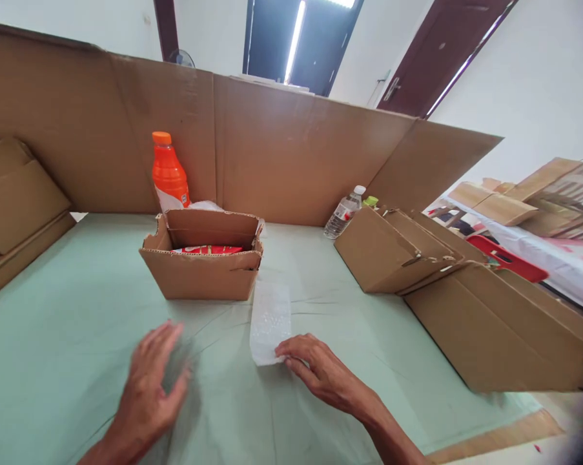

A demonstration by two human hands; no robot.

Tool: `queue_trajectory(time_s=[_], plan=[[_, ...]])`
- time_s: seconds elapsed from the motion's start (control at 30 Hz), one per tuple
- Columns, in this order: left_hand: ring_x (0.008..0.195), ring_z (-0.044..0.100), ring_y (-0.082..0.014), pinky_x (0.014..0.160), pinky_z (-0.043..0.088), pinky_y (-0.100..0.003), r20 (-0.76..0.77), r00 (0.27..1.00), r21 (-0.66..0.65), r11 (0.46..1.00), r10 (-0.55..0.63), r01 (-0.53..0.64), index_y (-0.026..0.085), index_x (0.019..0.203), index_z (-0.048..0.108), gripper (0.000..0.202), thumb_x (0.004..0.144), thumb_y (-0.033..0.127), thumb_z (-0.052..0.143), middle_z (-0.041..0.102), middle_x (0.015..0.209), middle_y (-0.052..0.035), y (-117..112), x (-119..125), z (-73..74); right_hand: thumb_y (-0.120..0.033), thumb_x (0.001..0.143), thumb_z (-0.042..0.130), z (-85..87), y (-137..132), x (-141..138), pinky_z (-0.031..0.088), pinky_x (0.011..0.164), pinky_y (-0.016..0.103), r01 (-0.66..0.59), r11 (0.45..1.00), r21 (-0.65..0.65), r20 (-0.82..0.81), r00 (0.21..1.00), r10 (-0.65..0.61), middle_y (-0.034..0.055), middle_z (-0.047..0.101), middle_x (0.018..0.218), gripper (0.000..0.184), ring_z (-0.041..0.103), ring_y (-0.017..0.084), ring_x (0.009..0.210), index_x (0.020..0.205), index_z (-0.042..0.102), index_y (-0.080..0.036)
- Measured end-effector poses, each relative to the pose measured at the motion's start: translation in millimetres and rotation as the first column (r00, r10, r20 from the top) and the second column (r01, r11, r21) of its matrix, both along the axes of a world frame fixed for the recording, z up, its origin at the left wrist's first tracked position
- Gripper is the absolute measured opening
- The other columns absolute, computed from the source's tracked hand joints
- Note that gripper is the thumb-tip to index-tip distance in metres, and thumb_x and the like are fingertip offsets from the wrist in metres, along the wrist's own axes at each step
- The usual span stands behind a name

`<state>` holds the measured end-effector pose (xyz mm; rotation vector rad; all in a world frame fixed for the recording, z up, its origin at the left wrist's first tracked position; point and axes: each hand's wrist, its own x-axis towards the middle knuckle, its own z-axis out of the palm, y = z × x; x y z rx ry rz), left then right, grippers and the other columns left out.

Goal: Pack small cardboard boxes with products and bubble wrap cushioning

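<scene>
The wrap (270, 323), a pale, translucent strip, lies on the green-covered tabletop (68, 368), between the two hands and farther forward than they are. Its far end is just beside the lower right corner of the box (206, 279); whether the two touch cannot be told.

The right hand (323, 374) reaches in from the right, its fingers bent and close together. The fingertips touch the wrap at its near right corner, with the thumb by the edge; whether they pinch it or only rest on it cannot be told. The left hand (150, 381) is blurred and holds nothing; its thumb stands well apart from the other fingers. It is in front of the box, to the left of the wrap and apart from both.

The box has an uncovered top with ragged edges, and a red packet (208, 249) shows inside. Behind it is an orange bottle (170, 173). A clear bottle (343, 214) with a white cap is farther right, just beside a small carton (392, 252). A larger carton (504, 329) is nearer, at the right edge of the tabletop. A cardboard screen (291, 152) runs along the back.
</scene>
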<state>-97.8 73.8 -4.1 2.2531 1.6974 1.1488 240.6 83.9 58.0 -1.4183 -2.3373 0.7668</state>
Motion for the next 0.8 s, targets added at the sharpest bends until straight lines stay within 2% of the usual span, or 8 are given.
queue_trajectory(time_s=[0.13, 0.27, 0.37, 0.43, 0.53, 0.63, 0.73, 0.8], plan=[[0.131, 0.052, -0.0280, 0.105, 0.049, -0.043, 0.046, 0.933, -0.163, 0.918, -0.358, 0.361, 0.028, 0.151, 0.033, 0.076, 0.081, 0.014, 0.057, 0.056, 0.141, -0.0116, -40, 43, 7.5, -0.026, 0.099, 0.049, 7.2, -15, -16, 0.050, 0.087, 0.029, -0.124, 0.977, -0.171, -0.077, 0.991, 0.112, 0.0006, 0.074, 0.103, 0.022, 0.066, 0.018, 0.095, 0.107, 0.069, -0.026], [0.092, 0.066, -0.0226, 0.084, 0.056, -0.038, 0.175, 0.917, -0.333, 0.855, -0.359, 0.398, 0.026, 0.151, 0.035, 0.068, 0.085, 0.018, 0.053, 0.071, 0.106, -0.0079, -43, 73, 10.4, -0.027, 0.100, 0.047, -3.0, -17, -28, 0.049, 0.067, 0.025, -0.149, 0.962, -0.228, -0.099, 0.987, 0.129, -0.0016, 0.070, 0.082, 0.022, 0.064, 0.015, 0.074, 0.096, 0.068, -0.024], [0.074, 0.065, -0.0200, 0.070, 0.054, -0.033, 0.163, 0.960, -0.473, 0.836, -0.226, 0.277, 0.021, 0.147, 0.043, 0.057, 0.090, 0.023, 0.047, 0.070, 0.082, -0.0030, -36, 81, 5.8, -0.026, 0.099, 0.049, -14.9, -26, -27, 0.051, 0.077, 0.032, 0.068, 0.996, 0.065, -0.066, 0.996, -0.064, 0.0031, 0.072, 0.095, 0.020, 0.066, 0.020, 0.086, 0.109, 0.066, -0.024], [0.070, 0.064, -0.0192, 0.066, 0.051, -0.031, 0.133, 0.974, -0.538, 0.812, -0.184, 0.227, 0.019, 0.148, 0.042, 0.058, 0.090, 0.023, 0.045, 0.068, 0.077, -0.0012, -30, 83, 3.3, -0.023, 0.098, 0.050, -19.6, -36, -24, 0.049, 0.083, 0.038, 0.188, 0.919, 0.346, -0.067, 0.982, -0.175, 0.0079, 0.072, 0.103, 0.022, 0.065, 0.023, 0.093, 0.114, 0.064, -0.022], [0.066, 0.065, -0.0190, 0.065, 0.049, -0.030, 0.066, 0.980, -0.574, 0.796, -0.190, 0.193, 0.019, 0.150, 0.039, 0.062, 0.089, 0.022, 0.047, 0.068, 0.074, 0.0003, -24, 86, 1.7, -0.017, 0.094, 0.054, -23.0, -51, -24, 0.047, 0.082, 0.039, 0.049, 0.873, 0.484, 0.013, 0.998, -0.063, 0.0103, 0.070, 0.107, 0.022, 0.062, 0.024, 0.095, 0.114, 0.062, -0.020], [0.073, 0.068, -0.0198, 0.069, 0.051, -0.031, 0.022, 0.984, -0.492, 0.855, -0.177, 0.165, 0.020, 0.149, 0.038, 0.061, 0.089, 0.022, 0.049, 0.071, 0.084, -0.0024, -24, 86, 1.3, -0.016, 0.090, 0.059, -30.8, -53, -32, 0.045, 0.086, 0.043, -0.138, 0.896, 0.422, 0.141, 0.986, 0.085, 0.0121, 0.068, 0.118, 0.026, 0.060, 0.028, 0.104, 0.117, 0.062, -0.018], [0.106, 0.065, -0.0254, 0.089, 0.052, -0.038, 0.003, 0.986, -0.232, 0.959, -0.168, 0.164, 0.021, 0.149, 0.037, 0.060, 0.091, 0.025, 0.054, 0.067, 0.120, -0.0120, -34, 81, 2.8, -0.013, 0.095, 0.052, -40.7, -46, -38, 0.045, 0.083, 0.040, -0.120, 0.902, 0.415, 0.131, 0.989, 0.072, 0.0111, 0.070, 0.112, 0.021, 0.061, 0.026, 0.099, 0.110, 0.065, -0.018], [0.123, 0.056, -0.0295, 0.102, 0.047, -0.045, -0.038, 0.971, -0.101, 0.968, -0.235, 0.230, 0.022, 0.149, 0.038, 0.061, 0.091, 0.023, 0.057, 0.059, 0.135, -0.0150, -45, 76, 4.8, -0.011, 0.096, 0.048, -42.2, -42, -38, 0.045, 0.081, 0.038, -0.093, 0.927, 0.364, 0.072, 0.995, 0.072, 0.0091, 0.072, 0.104, 0.022, 0.062, 0.023, 0.092, 0.107, 0.066, -0.019]])
